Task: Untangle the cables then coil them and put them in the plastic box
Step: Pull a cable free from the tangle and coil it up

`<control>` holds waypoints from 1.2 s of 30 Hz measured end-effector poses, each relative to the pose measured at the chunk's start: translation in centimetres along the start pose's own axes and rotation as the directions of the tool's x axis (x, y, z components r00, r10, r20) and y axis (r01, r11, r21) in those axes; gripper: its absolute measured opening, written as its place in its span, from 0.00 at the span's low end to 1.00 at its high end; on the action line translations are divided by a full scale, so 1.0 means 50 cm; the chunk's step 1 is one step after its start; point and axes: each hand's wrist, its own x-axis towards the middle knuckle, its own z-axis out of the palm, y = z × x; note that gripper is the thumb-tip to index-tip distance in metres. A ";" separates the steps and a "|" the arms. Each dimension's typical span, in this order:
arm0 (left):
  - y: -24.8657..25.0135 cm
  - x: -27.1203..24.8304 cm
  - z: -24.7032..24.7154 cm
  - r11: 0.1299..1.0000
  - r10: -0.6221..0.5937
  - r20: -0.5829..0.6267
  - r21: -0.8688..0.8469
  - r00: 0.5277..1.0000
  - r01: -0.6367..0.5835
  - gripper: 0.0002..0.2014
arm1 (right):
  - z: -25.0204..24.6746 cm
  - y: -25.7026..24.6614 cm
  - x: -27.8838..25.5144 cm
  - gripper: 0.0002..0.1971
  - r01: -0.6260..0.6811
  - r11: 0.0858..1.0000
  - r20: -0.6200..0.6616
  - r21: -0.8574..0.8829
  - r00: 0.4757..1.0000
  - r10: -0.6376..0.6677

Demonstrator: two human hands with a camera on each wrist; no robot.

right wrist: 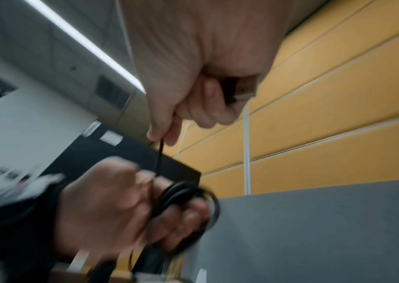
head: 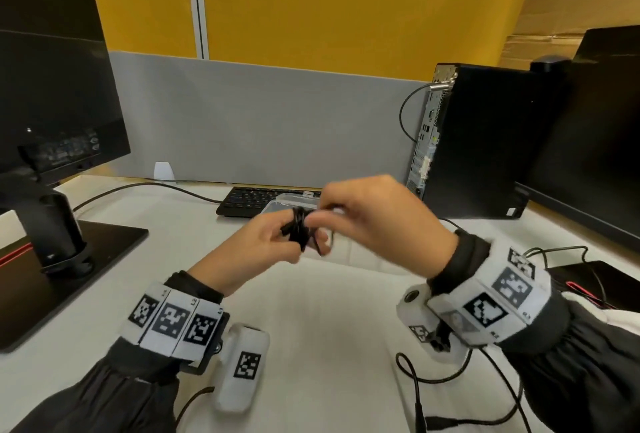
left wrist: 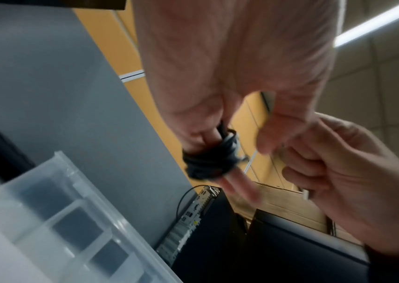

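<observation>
A black cable [head: 300, 230] is wound in a small coil around the fingers of my left hand [head: 277, 235], above the middle of the white table. In the left wrist view the coil [left wrist: 208, 159] sits on two extended fingers. My right hand [head: 322, 221] touches the coil from the right and pinches the cable's free strand [right wrist: 159, 153] between thumb and forefinger. The cable's plug [right wrist: 239, 90] lies tucked in its curled fingers. The clear plastic box [head: 294, 203] stands just behind the hands, and its dividers [left wrist: 48, 220] show from below.
A black keyboard [head: 249, 199] lies behind the box. A monitor on its stand [head: 52, 120] fills the left, a PC tower [head: 478, 141] and a second monitor [head: 595, 141] the right. Thin black cables [head: 433, 380] trail over the table's near right.
</observation>
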 end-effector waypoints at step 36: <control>0.024 0.002 0.020 0.693 0.151 -0.182 -0.681 0.972 -0.236 0.14 | 0.073 0.135 -0.042 0.12 -0.419 0.902 0.269 0.104 0.885 0.380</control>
